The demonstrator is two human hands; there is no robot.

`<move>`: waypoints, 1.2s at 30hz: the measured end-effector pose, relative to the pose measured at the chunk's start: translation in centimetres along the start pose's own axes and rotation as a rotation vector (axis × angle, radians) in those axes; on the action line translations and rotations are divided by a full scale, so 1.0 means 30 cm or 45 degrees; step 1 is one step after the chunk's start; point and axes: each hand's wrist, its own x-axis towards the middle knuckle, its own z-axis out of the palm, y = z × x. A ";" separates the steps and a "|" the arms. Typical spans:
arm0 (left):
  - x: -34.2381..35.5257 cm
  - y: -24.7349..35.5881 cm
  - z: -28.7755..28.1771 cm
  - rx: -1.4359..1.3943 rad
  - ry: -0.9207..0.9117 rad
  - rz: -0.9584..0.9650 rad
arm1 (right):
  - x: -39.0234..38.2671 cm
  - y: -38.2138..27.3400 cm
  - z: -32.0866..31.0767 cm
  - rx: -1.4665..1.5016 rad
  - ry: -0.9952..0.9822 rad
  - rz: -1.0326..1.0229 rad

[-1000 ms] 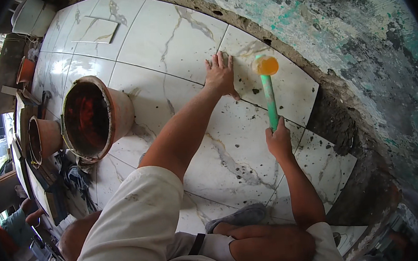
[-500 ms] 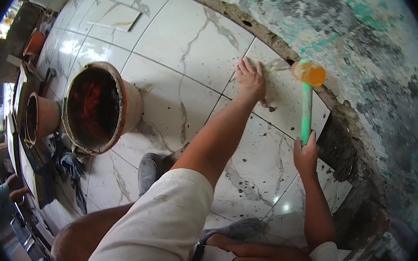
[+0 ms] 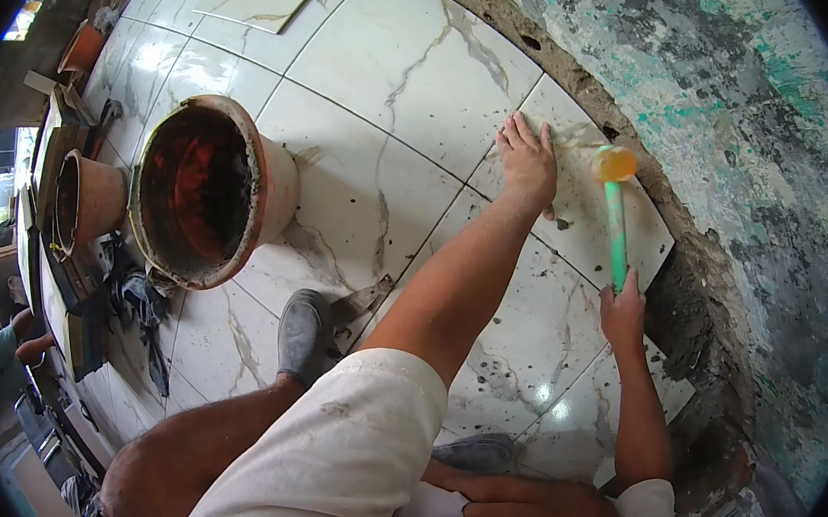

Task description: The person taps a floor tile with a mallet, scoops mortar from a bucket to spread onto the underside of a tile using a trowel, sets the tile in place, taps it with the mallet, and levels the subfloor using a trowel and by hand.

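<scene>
Here, your left hand (image 3: 529, 170) lies flat, fingers extended, on a laid tile (image 3: 638, 225); right hand (image 3: 624, 312) grips the mallet (image 3: 616, 224); wall-side gap (image 3: 691, 317) untiled.

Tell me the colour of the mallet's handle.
The mallet's handle is light green, showing best in the head view.

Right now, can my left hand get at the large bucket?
Probably yes: your left hand is spread flat, gripping nothing, and only floor tiles seem to lie between it and the large bucket.
</scene>
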 end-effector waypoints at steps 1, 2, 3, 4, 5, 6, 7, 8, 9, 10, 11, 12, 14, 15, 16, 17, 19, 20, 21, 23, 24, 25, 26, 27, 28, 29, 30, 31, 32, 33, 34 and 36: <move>-0.001 0.004 0.000 -0.003 0.008 -0.007 | -0.007 -0.012 -0.014 0.047 0.013 0.049; 0.003 -0.002 -0.003 0.004 0.021 -0.011 | -0.009 -0.026 -0.023 0.050 -0.007 0.044; -0.001 -0.002 0.002 -0.017 0.016 0.008 | -0.015 -0.037 -0.033 0.074 0.020 0.027; 0.000 -0.008 0.004 0.004 0.018 -0.007 | -0.018 -0.048 -0.036 0.098 0.063 -0.003; 0.004 -0.023 0.007 0.012 0.029 0.029 | -0.022 -0.055 -0.035 0.098 0.062 0.023; 0.010 -0.031 0.012 -0.004 0.024 0.097 | -0.025 -0.059 -0.029 0.099 0.085 -0.046; 0.012 -0.059 0.020 0.005 0.048 0.146 | -0.027 -0.059 -0.018 0.104 0.155 -0.145; 0.020 -0.086 0.025 0.073 0.089 0.232 | -0.026 -0.055 -0.004 0.100 0.127 -0.064; 0.022 -0.104 0.034 0.142 0.072 0.311 | -0.027 -0.049 0.013 0.133 0.149 -0.102; 0.026 -0.120 0.041 0.278 0.090 0.392 | -0.027 -0.038 0.029 0.156 0.193 -0.162; 0.027 -0.125 0.046 0.302 0.098 0.413 | -0.017 -0.027 0.045 0.112 0.107 -0.096; 0.025 -0.128 0.049 0.301 0.105 0.415 | -0.009 -0.014 0.055 0.048 0.044 -0.040; 0.017 -0.125 0.044 0.215 0.108 0.425 | -0.003 0.010 0.063 -0.161 0.014 -0.054; 0.009 -0.126 0.038 0.063 0.102 0.377 | -0.013 0.026 0.052 -0.127 0.067 -0.054; 0.006 -0.120 0.027 0.079 0.114 0.422 | -0.020 0.038 0.037 -0.052 0.071 -0.089; 0.003 -0.115 0.016 0.119 0.112 0.442 | -0.044 0.051 0.021 0.014 0.092 -0.126; 0.004 -0.094 -0.003 0.076 0.072 0.374 | -0.131 0.077 -0.021 0.166 0.213 -0.034; 0.022 -0.070 -0.016 0.103 -0.001 0.369 | -0.173 0.094 -0.042 0.254 0.259 0.014; 0.041 -0.040 -0.024 0.179 -0.029 0.309 | -0.219 0.117 -0.061 0.274 0.309 0.068; 0.069 0.032 -0.021 0.271 -0.050 0.280 | -0.289 0.161 -0.076 0.400 0.349 0.183; 0.076 0.067 -0.014 0.272 0.105 0.481 | -0.309 0.183 -0.075 0.520 0.327 0.347; 0.078 0.099 -0.005 0.286 0.209 0.655 | -0.323 0.205 -0.069 0.435 0.328 0.454; 0.083 0.135 0.002 0.273 0.244 0.687 | -0.331 0.228 -0.061 0.446 0.349 0.400; 0.094 0.177 0.008 0.286 0.094 0.641 | -0.335 0.250 -0.053 0.400 0.408 0.353; 0.096 0.211 0.016 0.300 -0.059 0.592 | -0.337 0.272 -0.044 0.352 0.476 0.296; 0.089 0.231 0.025 0.303 -0.038 0.558 | -0.335 0.291 -0.034 0.399 0.555 0.226; 0.084 0.244 0.029 0.332 -0.062 0.542 | -0.334 0.311 -0.027 0.400 0.526 0.280; 0.079 0.249 0.030 0.341 -0.036 0.536 | -0.333 0.326 -0.019 0.426 0.505 0.266; 0.075 0.253 0.030 0.360 -0.018 0.527 | -0.336 0.339 -0.013 0.454 0.489 0.249; 0.075 0.258 0.028 0.372 -0.030 0.521 | -0.336 0.346 -0.004 0.341 0.427 0.244; 0.076 0.260 0.026 0.358 -0.014 0.536 | -0.339 0.352 0.004 0.350 0.455 0.214; 0.078 0.261 0.025 0.303 -0.054 0.520 | -0.348 0.355 0.018 -0.019 0.129 0.337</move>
